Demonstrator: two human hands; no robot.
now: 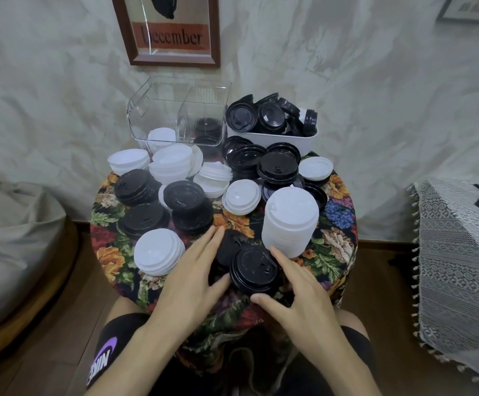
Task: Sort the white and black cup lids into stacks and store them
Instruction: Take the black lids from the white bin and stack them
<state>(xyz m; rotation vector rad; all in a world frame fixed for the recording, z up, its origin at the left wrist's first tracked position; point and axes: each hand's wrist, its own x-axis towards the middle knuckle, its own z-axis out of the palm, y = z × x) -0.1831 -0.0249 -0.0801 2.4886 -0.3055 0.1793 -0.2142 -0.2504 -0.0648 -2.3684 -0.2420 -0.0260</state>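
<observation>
- The left hand (192, 271) is reaching in from the bottom centre of the frame with its fingers straight and spread. They are lying over a blurred black lid (228, 248), and the thumb is touching the near black stack (254, 268).
- The right hand (299, 291) is also lying open, gripping nothing. Its forefinger is running up the right side of the near black stack, and its thumb is resting at the stack's lower edge.
- The near black stack is sitting between the two hands, low in the centre, on the floral tablecloth (339, 224).
- A tall white stack (289, 221) is standing upright just right of centre, close beside the right forefinger's tip.
- A shorter white stack (158, 251) is sitting left of the left hand.
- Black piles (144, 220) are crowding the left middle of the table, with white piles (172, 164) lying behind them.
- More black lids (276, 167) are piling up right of centre, with single white lids (241, 197) lying among them.
- A clear container (175, 92) is standing at the upper centre, holding white lids in its left compartment and black lids in its right one.
- A white bin (284, 137) is sitting just right of the clear container, brimming with loose black lids.
- A framed picture (172, 38) reading "December" is hanging on the wall at the top of the frame.
- A lace cloth (455, 252) is draping over something at the right edge.
</observation>
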